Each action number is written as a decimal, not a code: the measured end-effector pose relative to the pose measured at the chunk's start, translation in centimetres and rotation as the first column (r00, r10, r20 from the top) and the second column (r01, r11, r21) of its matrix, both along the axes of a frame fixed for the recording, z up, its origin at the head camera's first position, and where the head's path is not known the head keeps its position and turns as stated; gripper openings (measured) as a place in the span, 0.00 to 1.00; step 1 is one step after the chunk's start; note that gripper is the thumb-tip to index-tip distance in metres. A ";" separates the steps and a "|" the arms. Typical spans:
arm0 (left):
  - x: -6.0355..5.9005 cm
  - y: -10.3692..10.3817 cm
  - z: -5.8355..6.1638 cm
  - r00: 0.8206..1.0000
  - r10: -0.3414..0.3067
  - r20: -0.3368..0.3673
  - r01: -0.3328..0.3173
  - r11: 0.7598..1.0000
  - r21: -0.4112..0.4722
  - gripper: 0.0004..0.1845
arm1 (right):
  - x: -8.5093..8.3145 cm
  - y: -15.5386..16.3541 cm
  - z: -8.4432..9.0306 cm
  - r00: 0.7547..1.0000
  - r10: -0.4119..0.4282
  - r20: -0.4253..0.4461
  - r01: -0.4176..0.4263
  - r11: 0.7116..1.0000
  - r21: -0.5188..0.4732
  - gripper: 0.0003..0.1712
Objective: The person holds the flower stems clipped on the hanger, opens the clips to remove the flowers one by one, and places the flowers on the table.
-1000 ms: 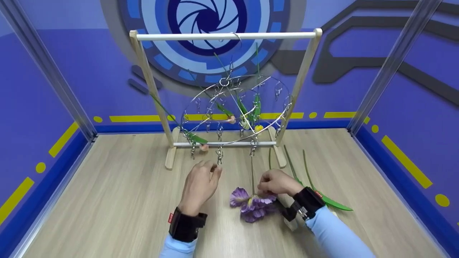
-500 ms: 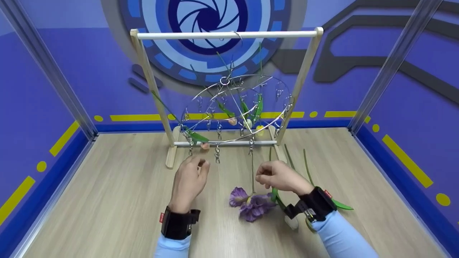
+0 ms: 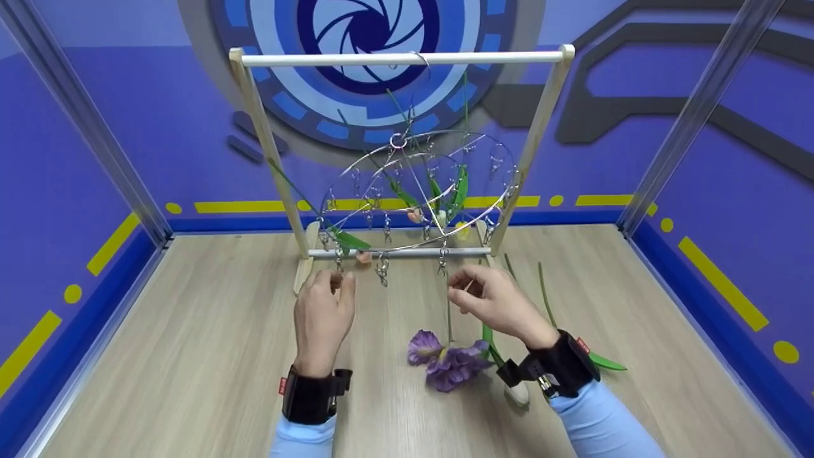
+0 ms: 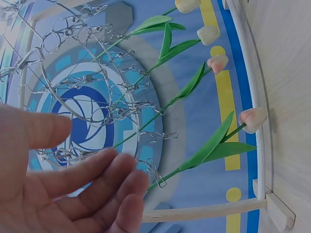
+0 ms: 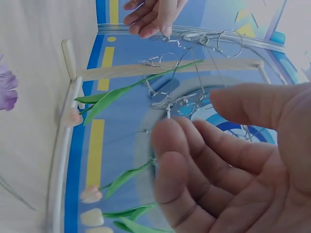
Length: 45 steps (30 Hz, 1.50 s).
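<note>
A round metal clip hanger [image 3: 439,219] with several dangling clips hangs from a wooden stand. Several artificial tulips are clipped to it upside down, including a pink tulip [image 4: 252,119] at the left. My left hand [image 3: 323,318] is raised near the front left clips, fingers loosely bent and holding nothing. My right hand [image 3: 496,302] hovers beside the front right clip [image 3: 442,262], thumb apart from its bent fingers, palm bare in the right wrist view. Below it is a purple ruffled flower [image 3: 451,366], whose thin stem lines up with that clip in the head view.
The stand's top bar [image 3: 318,60] spans above the hanger, and its wooden feet rest on the table [image 3: 191,343]. A white tulip [image 3: 517,393] and other green stems [image 3: 545,296] lie at the right, partly under my right arm. Printed panels enclose the table.
My left hand has moved left and up, away from the middle front clip. The right hand has risen from the purple flower, and its fingers have spread. The hanger has turned slightly.
</note>
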State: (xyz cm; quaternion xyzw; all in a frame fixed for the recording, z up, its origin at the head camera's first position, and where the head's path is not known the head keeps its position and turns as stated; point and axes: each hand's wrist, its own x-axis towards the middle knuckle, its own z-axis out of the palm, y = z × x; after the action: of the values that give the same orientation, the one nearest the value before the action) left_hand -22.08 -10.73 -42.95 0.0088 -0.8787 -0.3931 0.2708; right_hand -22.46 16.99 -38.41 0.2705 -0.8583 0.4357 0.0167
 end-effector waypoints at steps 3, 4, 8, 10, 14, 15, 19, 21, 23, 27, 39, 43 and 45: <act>-0.1 0.1 0.1 1.000 0.011 -0.016 -0.010 0.999 0.039 0.14 | 0.1 -0.5 -0.1 0.997 -0.032 -0.067 0.028 0.998 -0.058 0.08; -0.1 0.1 0.1 1.000 0.007 -0.017 -0.006 0.999 0.052 0.15 | 0.1 -0.7 -0.1 0.996 -0.042 -0.083 0.035 0.996 -0.078 0.09; -0.2 0.2 0.2 0.999 -0.029 -0.037 0.033 0.995 0.093 0.23 | 0.0 -1.4 -0.2 0.989 -0.080 -0.125 0.059 0.986 -0.159 0.08; -0.1 0.3 0.3 0.997 -0.057 -0.050 0.062 0.992 0.107 0.25 | 0.0 -1.8 -0.3 0.986 -0.093 -0.138 0.064 0.977 -0.204 0.06; -0.1 0.4 0.4 0.990 -0.116 -0.078 0.127 0.982 0.143 0.24 | 0.0 -2.1 -0.8 0.982 -0.118 -0.149 0.070 0.954 -0.291 0.05; 0.0 0.5 0.4 0.988 -0.128 -0.085 0.140 0.979 0.150 0.24 | 0.0 -2.2 -1.0 0.982 -0.118 -0.147 0.068 0.949 -0.308 0.05; 0.0 0.7 0.6 0.981 -0.159 -0.110 0.176 0.969 0.174 0.21 | 0.1 -2.2 -1.8 0.985 -0.115 -0.132 0.063 0.936 -0.346 0.05; 0.1 0.8 0.7 0.978 -0.172 -0.120 0.192 0.965 0.179 0.21 | 0.2 -2.3 -2.2 0.986 -0.111 -0.122 0.061 0.933 -0.355 0.06; 0.1 0.9 0.8 0.975 -0.185 -0.125 0.206 0.962 0.181 0.20 | 0.3 -2.3 -2.5 0.988 -0.107 -0.113 0.059 0.928 -0.367 0.05; 0.3 1.1 0.8 0.968 -0.206 -0.143 0.229 0.960 0.163 0.19 | 0.4 -2.6 -2.9 0.991 -0.106 -0.081 0.067 0.923 -0.378 0.04; 0.8 2.3 1.0 0.923 -0.322 -0.209 0.340 0.939 0.056 0.15 | 0.4 -3.0 -3.4 0.992 -0.114 -0.060 0.080 0.912 -0.402 0.09; 1.0 2.6 1.2 0.906 -0.359 -0.224 0.372 0.928 0.016 0.14 | 0.2 -2.9 -3.4 0.992 -0.101 -0.080 0.057 0.900 -0.432 0.14; 1.1 2.8 1.2 0.896 -0.377 -0.237 0.386 0.923 -0.009 0.14 | 0.1 -2.8 -3.4 0.991 -0.101 -0.091 0.050 0.895 -0.444 0.15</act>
State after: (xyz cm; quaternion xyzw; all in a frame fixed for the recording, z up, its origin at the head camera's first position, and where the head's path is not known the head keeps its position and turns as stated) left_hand -20.99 -7.95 -41.76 -0.2047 -0.8175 -0.4535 0.2901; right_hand -22.37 14.19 -41.81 0.2501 -0.7450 0.6018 0.1425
